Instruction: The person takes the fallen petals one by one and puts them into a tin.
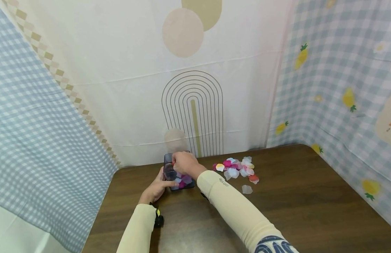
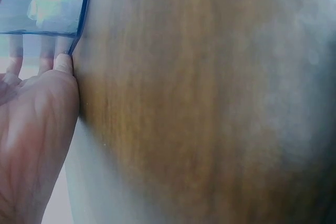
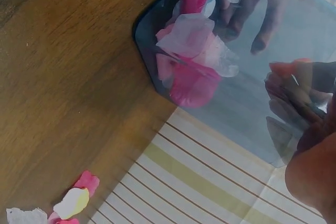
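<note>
A see-through blue-grey plastic box (image 1: 169, 168) stands at the back of the table, with pink and pale artificial petals (image 3: 194, 72) gathered at its bottom. My left hand (image 1: 156, 188) grips the box's left side, thumb across the near wall and fingers round the far one. At the open top, my right hand (image 1: 185, 163) reaches in with bent fingers. Through the clear wall (image 3: 247, 114), the right wrist view shows a red petal (image 3: 289, 67) pinched at its fingertips. The left wrist view catches the palm and a pale petal (image 2: 58, 3) behind the plastic.
Right of the box lies a loose pile of pink, white and yellowish petals (image 1: 231, 172). A red petal (image 1: 253, 179) and a pale petal (image 1: 247, 189) lie at its near side. Behind the brown wooden table (image 1: 296, 200) hangs a printed cloth (image 1: 135, 116).
</note>
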The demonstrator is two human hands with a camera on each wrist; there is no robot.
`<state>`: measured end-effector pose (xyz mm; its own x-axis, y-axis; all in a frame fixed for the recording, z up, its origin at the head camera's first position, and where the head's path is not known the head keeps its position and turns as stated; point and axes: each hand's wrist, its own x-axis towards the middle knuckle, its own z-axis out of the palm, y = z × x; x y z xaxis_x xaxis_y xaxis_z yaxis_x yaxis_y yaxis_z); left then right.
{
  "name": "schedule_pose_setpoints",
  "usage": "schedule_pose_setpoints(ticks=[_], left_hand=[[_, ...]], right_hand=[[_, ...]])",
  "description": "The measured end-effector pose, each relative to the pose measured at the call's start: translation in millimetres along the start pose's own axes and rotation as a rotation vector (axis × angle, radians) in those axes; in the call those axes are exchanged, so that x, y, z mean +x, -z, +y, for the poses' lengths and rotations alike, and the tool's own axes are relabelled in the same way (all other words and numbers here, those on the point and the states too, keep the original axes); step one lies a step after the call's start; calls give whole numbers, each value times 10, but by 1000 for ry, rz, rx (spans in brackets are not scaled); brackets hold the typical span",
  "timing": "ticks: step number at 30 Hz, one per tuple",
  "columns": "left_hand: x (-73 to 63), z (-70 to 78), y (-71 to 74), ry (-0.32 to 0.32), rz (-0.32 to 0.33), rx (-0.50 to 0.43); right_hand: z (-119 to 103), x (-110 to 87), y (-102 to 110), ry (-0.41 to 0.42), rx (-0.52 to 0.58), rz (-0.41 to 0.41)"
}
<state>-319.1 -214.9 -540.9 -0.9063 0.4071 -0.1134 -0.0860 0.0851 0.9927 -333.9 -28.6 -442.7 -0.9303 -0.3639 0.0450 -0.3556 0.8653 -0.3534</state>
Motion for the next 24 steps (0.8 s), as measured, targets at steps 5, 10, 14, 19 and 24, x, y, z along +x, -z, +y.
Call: schedule_pose_setpoints(ticks=[5, 10, 14, 19, 24], left_hand=[[12, 3, -6, 2, -2, -6], [16, 5, 4, -6, -3, -4], [11, 4, 8, -11, -8, -9], [5, -4, 12, -14, -10, -8], [1, 0, 1, -14, -9, -7]], right_hand=[[5, -11, -5, -9, -6, 13], [20, -3, -31, 9, -2, 41], [24, 1, -46, 17, -2, 52], [20, 3, -54, 20, -1, 55], [15, -8, -47, 16, -4, 53]])
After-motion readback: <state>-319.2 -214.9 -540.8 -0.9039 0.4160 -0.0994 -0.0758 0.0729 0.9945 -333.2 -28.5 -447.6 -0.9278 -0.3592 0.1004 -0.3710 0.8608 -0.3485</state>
